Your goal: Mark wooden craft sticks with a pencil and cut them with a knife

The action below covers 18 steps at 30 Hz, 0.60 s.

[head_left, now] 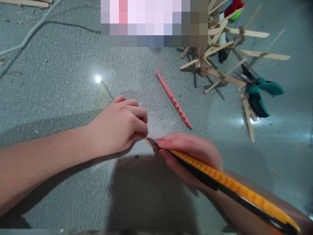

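A yellow and black utility knife (206, 168) lies in my right hand (198, 150), its handle slanting down to the lower right corner. The fingers are closed around its front end, and its blade (153, 141) rests against a thin wooden stick (148, 143). Only a short end of that stick shows; the rest is hidden under my left hand (122, 124). With its fingers curled and pressed together, my left hand holds the stick down on the grey textured table (73, 195), just left of the blade tip.
Beyond my hands lies a pink pencil (173, 101). Joined craft sticks (215, 73) stand at the upper right, with a teal spring clamp (262, 89) on them. A white cable (31, 36) and more sticks (26, 4) are at the upper left. The top middle is pixelated.
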### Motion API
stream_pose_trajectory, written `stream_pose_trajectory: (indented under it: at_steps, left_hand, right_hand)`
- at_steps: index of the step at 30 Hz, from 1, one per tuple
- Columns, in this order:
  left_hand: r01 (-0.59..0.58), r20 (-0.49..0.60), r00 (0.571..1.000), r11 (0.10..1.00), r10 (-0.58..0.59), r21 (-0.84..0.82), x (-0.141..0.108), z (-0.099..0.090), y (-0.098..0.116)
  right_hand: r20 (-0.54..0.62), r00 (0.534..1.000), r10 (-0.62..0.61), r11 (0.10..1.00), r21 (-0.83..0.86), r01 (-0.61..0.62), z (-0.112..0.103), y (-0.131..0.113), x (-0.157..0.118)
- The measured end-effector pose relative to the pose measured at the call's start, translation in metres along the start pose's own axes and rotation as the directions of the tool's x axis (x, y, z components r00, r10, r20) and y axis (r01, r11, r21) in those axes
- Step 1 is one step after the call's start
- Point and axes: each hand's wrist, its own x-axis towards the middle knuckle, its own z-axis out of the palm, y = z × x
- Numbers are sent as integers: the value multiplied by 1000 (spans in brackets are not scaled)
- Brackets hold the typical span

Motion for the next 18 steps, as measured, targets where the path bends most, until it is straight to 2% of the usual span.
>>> stream_pose_trajectory:
  at_steps: [3,6,10,12,15,18]
  left_hand:
    - [-14,-6,1000,1000,14,2,0,1,-1]
    - [-86,14,996,996,86,30,0,-1,-5]
    - [-265,159,958,952,240,156,0,-8,-2]
    - [-308,223,940,921,257,238,-2,-10,7]
    - [-201,147,977,904,156,377,-10,-7,24]
    - [-209,165,975,851,147,481,-18,-2,36]
  right_hand:
    - [-7,1000,-6,1000,1,6,2,0,-1]
    - [-17,999,-36,999,-27,36,2,-1,-2]
    - [27,998,-63,988,-138,66,2,-5,-4]
    - [31,998,-56,986,-153,60,4,-6,-5]
    - [24,999,-42,991,-127,45,6,-5,-8]
    - [31,999,-16,996,-85,18,6,-4,-11]
